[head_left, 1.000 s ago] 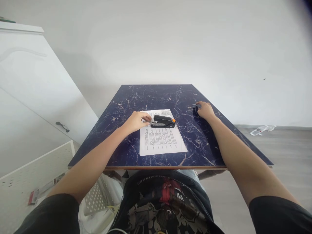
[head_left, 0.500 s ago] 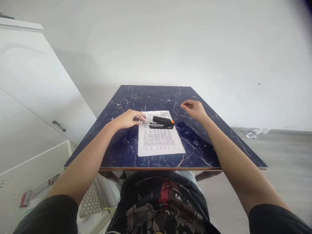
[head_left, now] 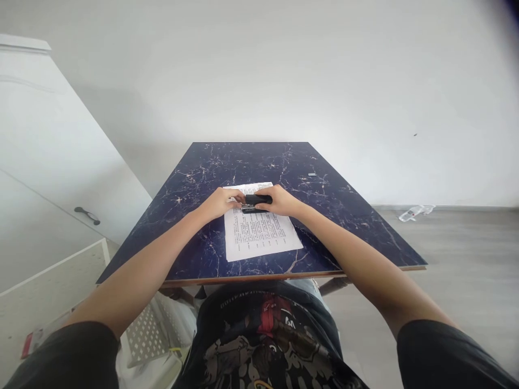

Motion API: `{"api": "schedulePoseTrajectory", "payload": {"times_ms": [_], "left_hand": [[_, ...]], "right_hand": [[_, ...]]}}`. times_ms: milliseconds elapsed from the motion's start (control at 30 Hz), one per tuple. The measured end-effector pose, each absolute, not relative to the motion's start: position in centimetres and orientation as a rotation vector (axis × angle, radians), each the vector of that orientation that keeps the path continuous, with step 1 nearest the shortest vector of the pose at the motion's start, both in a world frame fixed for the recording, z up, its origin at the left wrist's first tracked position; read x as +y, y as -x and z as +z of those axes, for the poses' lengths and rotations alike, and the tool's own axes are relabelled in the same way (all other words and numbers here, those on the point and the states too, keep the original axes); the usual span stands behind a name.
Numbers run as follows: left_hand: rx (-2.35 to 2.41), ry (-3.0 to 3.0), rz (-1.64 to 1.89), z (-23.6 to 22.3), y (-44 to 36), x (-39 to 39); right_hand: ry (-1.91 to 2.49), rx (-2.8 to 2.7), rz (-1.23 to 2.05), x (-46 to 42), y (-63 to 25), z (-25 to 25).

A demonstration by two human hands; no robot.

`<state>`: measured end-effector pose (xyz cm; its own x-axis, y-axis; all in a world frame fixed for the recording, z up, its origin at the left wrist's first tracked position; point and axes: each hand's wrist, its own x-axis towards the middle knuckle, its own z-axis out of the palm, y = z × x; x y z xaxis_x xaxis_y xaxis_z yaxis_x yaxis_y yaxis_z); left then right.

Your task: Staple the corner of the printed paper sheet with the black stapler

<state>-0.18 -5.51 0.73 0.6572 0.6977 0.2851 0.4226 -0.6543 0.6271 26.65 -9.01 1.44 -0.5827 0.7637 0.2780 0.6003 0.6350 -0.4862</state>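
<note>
A black stapler (head_left: 259, 199) lies over a printed sheet of paper (head_left: 263, 239) on the table, its top arm raised off its base. My right hand (head_left: 283, 200) is closed round the stapler's right end, hiding that end. At the left end, my left hand (head_left: 220, 203) has its thumb and fingers bent together on the stapler's metal part, which is small and partly hidden. Beyond my right hand, a small pale-blue piece (head_left: 312, 174) rests on the table; its kind is too small to make out.
The table (head_left: 251, 162) has a dark blue marbled top and stands against a white wall. A white cabinet (head_left: 52, 146) with a dark handle is on the left. Perforated white containers (head_left: 146, 335) sit below at left. A clear plastic item (head_left: 416, 213) lies on the floor at right.
My right hand has come from the table's right side to the stapler and closed on it. The small pale-blue piece now shows where that hand was. My left hand stays at the metal part.
</note>
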Motion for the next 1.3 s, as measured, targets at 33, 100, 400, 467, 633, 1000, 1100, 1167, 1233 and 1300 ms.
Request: {"api": "schedulePoseTrajectory", "payload": {"times_ms": [33, 100, 400, 467, 633, 1000, 1100, 1167, 1233, 1300], "left_hand": [[0.866, -2.356, 0.714, 0.5, -0.1, -5.5], [0.846, -2.366, 0.721, 0.0, -0.6, -5.3], [0.850, -2.527, 0.721, -1.3, -2.1, -5.4], [0.856, -2.535, 0.713, -1.2, -2.3, -5.4], [0.815, -2.511, 0.633, 0.0, -1.9, -5.3], [1.614, -2.523, 0.525, -2.5, 0.2, -3.8], [1.596, -2.541, 0.514, -2.9, 0.2, -3.6], [1.600, -2.544, 0.500, -2.9, 0.3, -3.6], [1.586, -2.547, 0.503, -2.8, 0.4, -3.5], [1.552, -2.556, 0.532, -2.7, 0.5, -3.5]], "right_hand": [[1.057, -2.394, 0.475, -9.0, -26.7, 1.4], [1.032, -2.379, 0.474, -8.8, -26.8, 1.3], [1.036, -2.181, 0.491, -8.6, -27.1, -0.4], [1.052, -2.141, 0.473, -8.5, -27.0, -0.6], [1.000, -2.216, 0.436, -8.4, -27.2, 0.0], [1.139, -2.350, 0.338, -8.9, -27.0, 0.6], [1.146, -2.367, 0.337, -9.0, -27.0, 0.8], [1.141, -2.372, 0.331, -9.0, -27.0, 0.9], [1.138, -2.372, 0.317, -9.0, -27.0, 0.9], [1.142, -2.374, 0.308, -9.0, -27.0, 0.9]]}}
